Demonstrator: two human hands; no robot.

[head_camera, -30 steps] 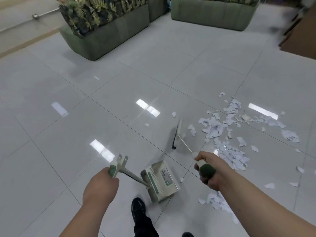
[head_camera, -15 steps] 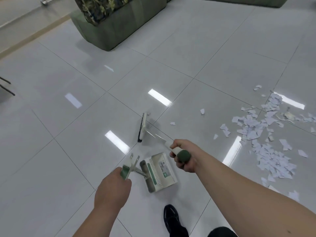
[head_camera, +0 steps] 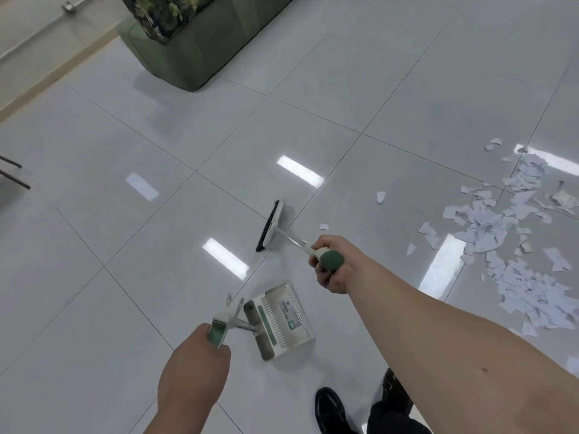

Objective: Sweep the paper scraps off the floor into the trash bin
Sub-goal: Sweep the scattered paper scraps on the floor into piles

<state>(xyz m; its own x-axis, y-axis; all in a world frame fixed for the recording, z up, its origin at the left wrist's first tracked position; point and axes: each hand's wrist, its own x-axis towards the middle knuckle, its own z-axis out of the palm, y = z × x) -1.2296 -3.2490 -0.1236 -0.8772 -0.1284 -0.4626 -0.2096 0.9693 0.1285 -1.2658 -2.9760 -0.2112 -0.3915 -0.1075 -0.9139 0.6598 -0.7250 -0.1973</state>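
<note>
Right hand (head_camera: 329, 267): clenched around the green end grip of a short-handled broom (head_camera: 272, 227), thumb side toward the broom head. The metal shaft runs up and to the left from the fist. The broom head sits low at the floor (head_camera: 125, 277), close to a tile seam, with its dark bristles along the left edge, facing away from the scraps. Cannot tell whether the bristles touch the tile.

Left hand (head_camera: 194, 371): back of the hand toward the camera, fingers wrapped around the green-and-white grip of a long-handled dustpan (head_camera: 282, 321). The pan is between the two hands and just in front of the person's feet. It is pale, with a comb row of teeth, a green stripe and a label on its upper face. Contact with the floor is not determinable.

Paper scraps (head_camera: 513, 245): white torn pieces in a loose heap on the floor to the right, well apart from the broom head and the dustpan. Two stray pieces lie nearer: one (head_camera: 380, 196) to the right of the broom head, one (head_camera: 324, 227) just above the right hand.

Surroundings: a glossy grey tiled floor with bright rectangular light reflections (head_camera: 299, 170). A green planter (head_camera: 188, 57) with foliage stands at top centre. A black shoe (head_camera: 329, 408) shows at the bottom edge.
</note>
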